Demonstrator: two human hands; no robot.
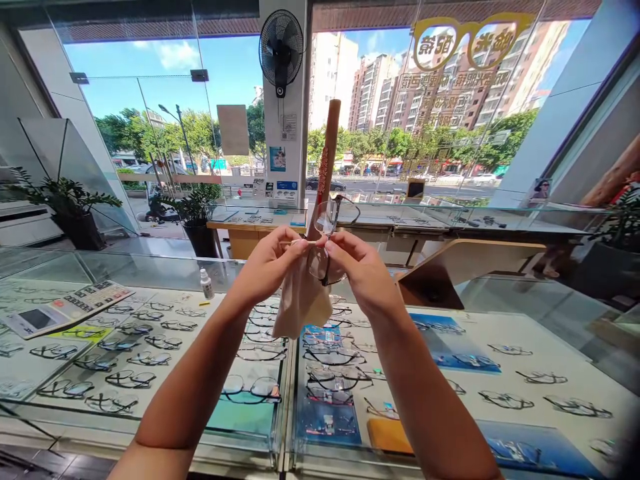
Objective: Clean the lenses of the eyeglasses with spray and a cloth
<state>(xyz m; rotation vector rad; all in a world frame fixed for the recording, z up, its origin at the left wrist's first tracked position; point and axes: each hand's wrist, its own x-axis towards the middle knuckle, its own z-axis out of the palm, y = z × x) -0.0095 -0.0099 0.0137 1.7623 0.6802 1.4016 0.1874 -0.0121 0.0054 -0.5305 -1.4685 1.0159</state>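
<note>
Both my hands are raised over a glass display case, close together in mid-view. My left hand pinches a pale cleaning cloth, which hangs down below the fingers. My right hand grips a pair of eyeglasses with clear lenses and a dark frame, held on edge so one lens is above the fingers and one below. The fingertips of the two hands nearly meet at the middle of the frame. Part of the cloth lies behind the lower lens. The exact finger contact on the frame is partly hidden.
Rows of eyeglasses lie inside the glass display case. On its top stand a small white spray bottle and a calculator. A wooden-edged tilted board is at the right. Farther off are potted plants and a wall fan.
</note>
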